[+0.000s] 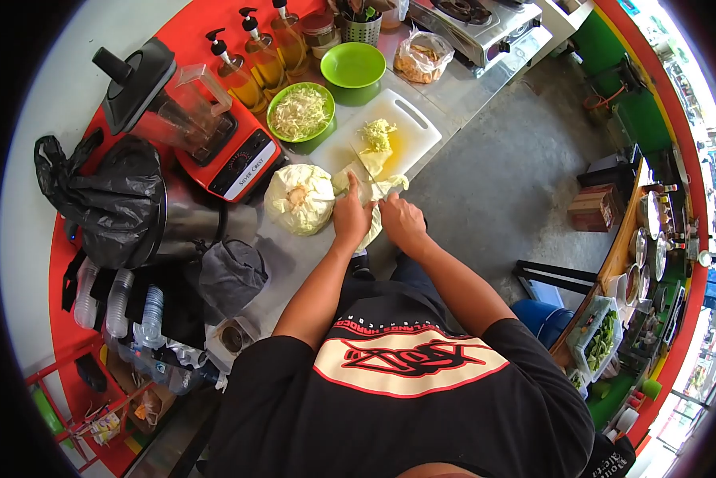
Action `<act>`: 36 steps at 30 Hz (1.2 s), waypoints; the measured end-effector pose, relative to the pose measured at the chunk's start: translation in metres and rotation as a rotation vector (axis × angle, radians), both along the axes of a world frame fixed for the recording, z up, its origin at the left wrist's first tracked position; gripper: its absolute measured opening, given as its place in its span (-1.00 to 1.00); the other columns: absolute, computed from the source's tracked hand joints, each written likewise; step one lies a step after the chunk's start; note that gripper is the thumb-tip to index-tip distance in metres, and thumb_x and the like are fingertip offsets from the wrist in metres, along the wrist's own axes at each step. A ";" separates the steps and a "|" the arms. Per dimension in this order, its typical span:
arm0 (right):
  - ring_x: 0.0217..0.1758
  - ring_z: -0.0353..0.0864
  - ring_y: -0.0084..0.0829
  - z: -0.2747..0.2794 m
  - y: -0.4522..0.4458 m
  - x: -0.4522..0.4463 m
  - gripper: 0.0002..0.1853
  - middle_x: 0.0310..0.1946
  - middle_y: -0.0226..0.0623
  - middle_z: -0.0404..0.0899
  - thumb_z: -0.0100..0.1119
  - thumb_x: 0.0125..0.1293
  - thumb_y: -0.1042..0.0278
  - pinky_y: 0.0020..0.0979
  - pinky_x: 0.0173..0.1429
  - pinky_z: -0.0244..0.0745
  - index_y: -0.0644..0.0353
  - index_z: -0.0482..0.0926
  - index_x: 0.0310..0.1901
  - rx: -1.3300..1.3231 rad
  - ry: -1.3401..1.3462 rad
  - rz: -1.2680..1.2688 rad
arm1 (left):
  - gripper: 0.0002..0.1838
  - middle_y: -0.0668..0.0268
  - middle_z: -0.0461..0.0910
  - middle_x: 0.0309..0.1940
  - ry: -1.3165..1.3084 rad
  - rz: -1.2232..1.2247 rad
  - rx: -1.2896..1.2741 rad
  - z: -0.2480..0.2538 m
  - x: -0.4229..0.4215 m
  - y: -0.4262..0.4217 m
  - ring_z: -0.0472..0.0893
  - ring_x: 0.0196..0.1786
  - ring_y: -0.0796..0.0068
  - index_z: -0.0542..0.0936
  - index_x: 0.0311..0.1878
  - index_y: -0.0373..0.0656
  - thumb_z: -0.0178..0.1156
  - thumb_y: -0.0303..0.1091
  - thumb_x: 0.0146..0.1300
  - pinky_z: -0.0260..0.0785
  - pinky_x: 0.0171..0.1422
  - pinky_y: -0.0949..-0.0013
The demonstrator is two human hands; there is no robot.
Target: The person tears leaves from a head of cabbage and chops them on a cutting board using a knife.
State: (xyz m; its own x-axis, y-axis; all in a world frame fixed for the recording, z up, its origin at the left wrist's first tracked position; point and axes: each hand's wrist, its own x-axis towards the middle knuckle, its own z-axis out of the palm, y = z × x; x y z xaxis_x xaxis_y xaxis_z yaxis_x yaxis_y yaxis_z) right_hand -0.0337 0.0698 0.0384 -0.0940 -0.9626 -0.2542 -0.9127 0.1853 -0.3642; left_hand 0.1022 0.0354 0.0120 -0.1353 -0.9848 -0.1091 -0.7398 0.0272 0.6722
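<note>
My left hand [352, 213] grips pale cabbage leaves [366, 190] at the near end of a white cutting board [415, 137]. To its right, my right hand [403, 218] is closed round a knife [364, 165], whose thin blade points away from me across the board; the handle is hidden in my fist. A small heap of shredded cabbage [378, 134] lies on the board beyond the blade. Just left of my left hand sits a large cabbage head [300, 198]. A green bowl of shredded cabbage [301, 112] stands behind the cabbage head.
A second green bowl [353, 65] stands behind the board. The red blender [229, 155] and pump bottles [238, 78] are at the left back. A bag of brown food [423, 56] lies near the stove [485, 32]. A black plastic bag [107, 203] covers a metal pot.
</note>
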 end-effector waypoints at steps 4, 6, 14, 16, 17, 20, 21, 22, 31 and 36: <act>-0.24 0.75 0.18 -0.005 -0.010 0.004 -0.58 -0.37 0.19 0.71 -0.03 0.60 0.03 0.08 -0.13 0.63 0.32 0.48 -0.15 -0.046 -0.035 -0.012 | 0.05 -0.19 0.69 -0.29 -0.003 0.025 -0.021 0.002 -0.002 0.004 0.70 -0.19 -0.22 0.03 0.64 -0.30 0.44 -0.29 0.21 0.52 -0.12 -0.08; -0.25 0.74 0.21 -0.008 -0.006 -0.001 -0.59 -0.39 0.20 0.70 -0.02 0.59 0.03 0.09 -0.13 0.63 0.31 0.47 -0.16 -0.065 -0.050 -0.016 | 0.04 -0.19 0.70 -0.23 0.038 0.046 -0.014 0.005 -0.004 0.004 0.70 -0.15 -0.23 0.03 0.64 -0.30 0.43 -0.30 0.22 0.52 -0.09 -0.09; -0.30 0.72 0.22 0.000 0.015 -0.017 -0.61 -0.42 0.18 0.68 0.02 0.57 -0.01 0.15 -0.19 0.59 0.23 0.46 -0.16 -0.060 -0.004 0.034 | 0.00 -0.21 0.69 -0.19 0.101 0.102 -0.006 0.009 -0.004 0.002 0.69 -0.11 -0.26 0.04 0.62 -0.37 0.41 -0.32 0.24 0.52 -0.04 -0.08; -0.32 0.73 0.21 0.002 0.020 -0.018 -0.61 -0.44 0.17 0.68 0.02 0.57 -0.01 0.15 -0.21 0.59 0.23 0.46 -0.16 -0.052 0.021 0.032 | -0.01 -0.22 0.69 -0.19 0.097 0.115 0.041 0.013 -0.004 0.001 0.69 -0.10 -0.27 0.03 0.61 -0.40 0.40 -0.34 0.24 0.51 -0.05 -0.08; -0.32 0.73 0.21 -0.001 0.020 -0.017 -0.61 -0.44 0.17 0.68 0.02 0.57 -0.01 0.15 -0.21 0.59 0.23 0.46 -0.16 -0.048 0.021 0.035 | -0.01 -0.22 0.69 -0.19 0.097 0.117 0.044 0.012 -0.005 0.001 0.69 -0.10 -0.27 0.03 0.61 -0.40 0.40 -0.34 0.24 0.51 -0.05 -0.08; -0.31 0.73 0.19 -0.014 0.019 -0.011 -0.61 -0.43 0.16 0.69 0.03 0.57 -0.01 0.13 -0.20 0.60 0.23 0.46 -0.16 -0.019 0.015 -0.008 | -0.02 -0.23 0.69 -0.20 0.118 0.106 -0.042 0.004 -0.007 0.003 0.69 -0.12 -0.28 0.03 0.60 -0.43 0.39 -0.36 0.24 0.51 -0.05 -0.09; -0.30 0.73 0.19 -0.017 0.012 -0.009 -0.61 -0.43 0.16 0.69 0.03 0.57 -0.01 0.12 -0.19 0.60 0.23 0.46 -0.16 -0.040 0.002 0.009 | -0.01 -0.25 0.69 -0.22 0.134 0.142 -0.057 0.003 -0.007 0.002 0.69 -0.13 -0.28 0.06 0.59 -0.43 0.41 -0.32 0.23 0.51 -0.06 -0.09; -0.29 0.73 0.19 -0.018 0.007 -0.009 -0.61 -0.43 0.17 0.69 0.03 0.56 -0.01 0.12 -0.18 0.60 0.23 0.45 -0.16 -0.062 -0.010 0.024 | 0.00 -0.27 0.68 -0.23 0.150 0.177 -0.072 0.001 -0.008 0.003 0.69 -0.15 -0.29 0.08 0.59 -0.43 0.43 -0.28 0.21 0.51 -0.08 -0.08; -0.29 0.71 0.23 -0.022 -0.008 -0.019 -0.63 -0.42 0.18 0.69 0.04 0.55 0.02 0.15 -0.12 0.58 0.24 0.45 -0.14 -0.103 -0.070 0.054 | -0.09 -0.33 0.66 -0.11 0.158 0.200 -0.177 0.014 -0.019 0.006 0.66 -0.01 -0.29 0.14 0.55 -0.51 0.38 -0.32 0.25 0.48 0.10 -0.08; -0.20 0.70 0.26 -0.017 -0.009 -0.021 -0.60 -0.32 0.21 0.70 0.00 0.55 -0.03 0.18 -0.04 0.55 0.22 0.47 -0.10 -0.044 -0.113 0.022 | -0.14 -0.30 0.66 -0.04 0.150 0.132 -0.181 0.049 -0.011 0.003 0.66 0.05 -0.24 0.21 0.53 -0.48 0.37 -0.34 0.26 0.48 0.15 -0.03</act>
State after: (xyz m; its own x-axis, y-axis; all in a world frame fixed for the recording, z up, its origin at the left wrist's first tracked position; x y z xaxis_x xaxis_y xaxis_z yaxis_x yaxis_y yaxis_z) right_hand -0.0549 0.0603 0.0210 -0.0458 -0.9746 -0.2193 -0.8689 0.1471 -0.4726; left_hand 0.0914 0.0379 0.0612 -0.0063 -0.9967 0.0815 -0.6378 0.0668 0.7673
